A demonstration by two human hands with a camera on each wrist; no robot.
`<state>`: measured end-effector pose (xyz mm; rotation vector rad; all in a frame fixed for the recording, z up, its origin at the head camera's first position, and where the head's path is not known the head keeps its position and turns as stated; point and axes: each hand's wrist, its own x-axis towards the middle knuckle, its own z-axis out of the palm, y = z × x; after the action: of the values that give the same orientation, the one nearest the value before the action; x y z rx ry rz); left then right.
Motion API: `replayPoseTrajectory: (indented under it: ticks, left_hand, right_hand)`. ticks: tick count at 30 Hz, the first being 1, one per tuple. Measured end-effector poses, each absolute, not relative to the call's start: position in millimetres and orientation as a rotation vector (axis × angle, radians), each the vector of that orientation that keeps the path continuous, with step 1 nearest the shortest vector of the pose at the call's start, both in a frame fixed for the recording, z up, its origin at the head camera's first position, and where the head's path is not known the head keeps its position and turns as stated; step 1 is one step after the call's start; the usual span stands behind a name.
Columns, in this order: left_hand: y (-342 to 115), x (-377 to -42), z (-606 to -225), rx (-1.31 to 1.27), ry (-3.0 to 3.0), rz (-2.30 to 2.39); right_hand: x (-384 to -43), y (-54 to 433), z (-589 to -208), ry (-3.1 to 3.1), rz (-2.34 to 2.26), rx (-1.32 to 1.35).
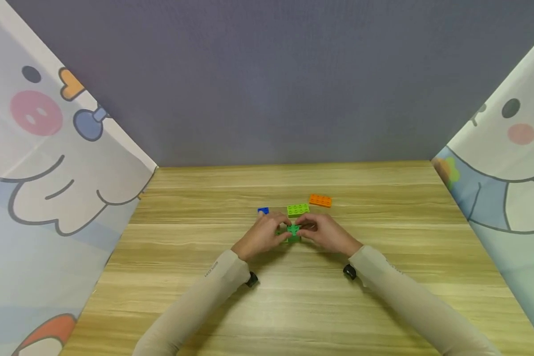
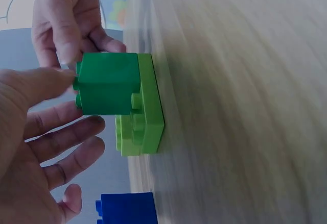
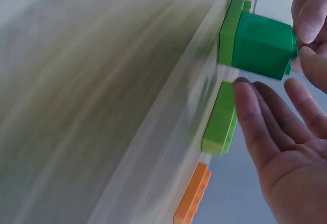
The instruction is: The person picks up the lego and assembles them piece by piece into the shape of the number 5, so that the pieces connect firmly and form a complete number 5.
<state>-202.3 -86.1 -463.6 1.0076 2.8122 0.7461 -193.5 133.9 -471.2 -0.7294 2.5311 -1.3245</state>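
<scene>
Booth [image 1: 285, 89] with cartoon-printed panels [image 1: 49, 168]

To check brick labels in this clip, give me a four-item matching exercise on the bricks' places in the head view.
1. dark green block
2. orange brick
3. blue block
4. loose light-green brick

A. farthest right
B. directly on the table, between blue and orange
C. on a lower green brick
D. farthest left

Pairs: 1-C, 2-A, 3-D, 4-B
</scene>
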Motion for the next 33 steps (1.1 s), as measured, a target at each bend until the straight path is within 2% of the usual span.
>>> replayPoseTrajectory:
  ticks: [9,16,22,33]
  left_hand:
    - [-90,-211,-460,0.980,2.887,0.886]
    - [-82,-231,-460,1.022,3.042,0.728]
    - [-68,-245,-467,0.927,3.073,0.591]
    - [-58,-254,-481,0.825,3.081,0.616]
  right_hand:
    - [-209,146,-465,2.703,-1.324,-0.681]
    - [-226,145,-464,2.776,-1.307,-0.615]
    - [-238,143,-466,2.834,-1.158,-0.584]
    - [-243,140,-472,2.825,-1.069,-0.548]
